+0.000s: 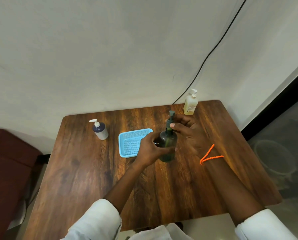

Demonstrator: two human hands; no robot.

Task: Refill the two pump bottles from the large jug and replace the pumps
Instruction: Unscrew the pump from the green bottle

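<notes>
Dark green pump bottle [168, 146] stands upright on wood table [86, 179], held betw. both hands. Left hand [149, 149] wraps the body, fingers curled round the lower half; right hand [188, 132] has thumb + fingertips pinching the pump collar [169, 125], nozzle head just above them. Judged step: unscrewing or seating the pump, can't tell which. Risks: twist w/ weak body grip → bottle spins or tips toward blue basket [132, 142] just left of left knuckles; dip tube snags on pull-out, drips. Fill level unreadable thru dark plastic. Large jug not in view. White-pump bottle [100, 130] well left of fingers, yellow bottle [190, 104] beyond the right fingers. Orange cord [210, 155] by right wrist, purpose unclear.
</notes>
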